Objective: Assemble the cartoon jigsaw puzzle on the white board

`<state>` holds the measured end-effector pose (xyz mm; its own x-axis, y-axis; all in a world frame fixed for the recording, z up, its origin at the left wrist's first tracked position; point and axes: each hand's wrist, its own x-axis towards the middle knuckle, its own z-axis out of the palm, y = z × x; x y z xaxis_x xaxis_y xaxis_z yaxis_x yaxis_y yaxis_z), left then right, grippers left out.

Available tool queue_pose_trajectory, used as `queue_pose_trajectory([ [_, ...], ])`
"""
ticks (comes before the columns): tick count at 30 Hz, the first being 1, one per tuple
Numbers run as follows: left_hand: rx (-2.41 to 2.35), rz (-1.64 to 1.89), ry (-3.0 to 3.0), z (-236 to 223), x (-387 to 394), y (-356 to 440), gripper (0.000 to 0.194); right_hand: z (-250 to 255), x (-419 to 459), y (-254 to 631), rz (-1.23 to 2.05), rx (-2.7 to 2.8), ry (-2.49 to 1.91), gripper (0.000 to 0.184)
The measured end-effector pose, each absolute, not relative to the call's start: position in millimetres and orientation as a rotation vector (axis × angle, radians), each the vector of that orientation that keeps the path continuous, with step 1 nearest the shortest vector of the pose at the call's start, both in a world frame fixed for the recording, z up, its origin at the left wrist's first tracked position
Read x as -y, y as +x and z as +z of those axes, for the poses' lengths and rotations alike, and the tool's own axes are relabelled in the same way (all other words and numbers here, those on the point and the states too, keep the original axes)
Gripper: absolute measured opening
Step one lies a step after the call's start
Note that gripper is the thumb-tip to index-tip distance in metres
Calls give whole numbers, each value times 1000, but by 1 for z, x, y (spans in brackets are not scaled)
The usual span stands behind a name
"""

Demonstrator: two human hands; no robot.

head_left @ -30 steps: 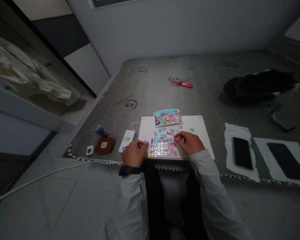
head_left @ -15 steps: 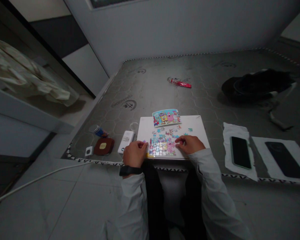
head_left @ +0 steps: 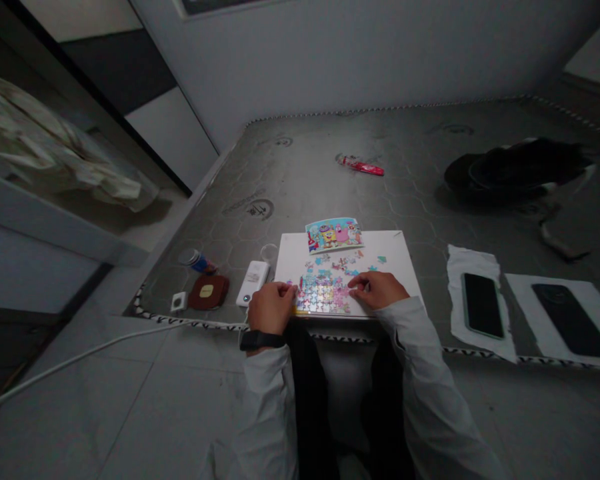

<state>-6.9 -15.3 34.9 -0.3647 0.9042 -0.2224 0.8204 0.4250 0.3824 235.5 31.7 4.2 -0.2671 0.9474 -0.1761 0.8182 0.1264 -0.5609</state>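
A partly joined jigsaw puzzle [head_left: 324, 295] in pink, blue and yellow lies on a white board [head_left: 387, 257] in front of me. My left hand [head_left: 273, 305] is closed at the puzzle's left edge, thumb and forefinger together; a dark band circles that wrist. At the right edge, the curled fingers of my right hand [head_left: 380, 289] pinch the pink side of the puzzle. Loose puzzle pieces [head_left: 339, 264] are scattered just beyond it. A cartoon picture card [head_left: 334, 236] rests across the board's far edge. My fingers hide parts of both puzzle edges.
On the left are a white power bank [head_left: 253, 283], a brown case [head_left: 208, 292], a white plug adapter [head_left: 179, 302] and a blue cup-like container [head_left: 199, 261]. Two phones, one green-edged [head_left: 483, 305] and one dark [head_left: 573, 319], lie right. Farther back are a red wrapper [head_left: 363, 165] and a black bag-like item [head_left: 515, 170].
My right hand and the puzzle have shifted slightly left. The glare on the puzzle has faded, so its colours show more clearly. My left hand has hardly moved.
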Motion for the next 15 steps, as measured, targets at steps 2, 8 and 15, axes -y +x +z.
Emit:
queue_pose_trajectory([
  [2,-2285,283,1469,35,15,-7,32,5,-32,236,835,2176,-1746,18],
  [8,-2271,285,1473,34,15,-8,33,8,-31,238,860,2171,-1795,16],
  [15,-2277,268,1469,36,16,-7,33,9,-31,233,844,2176,-1801,16],
])
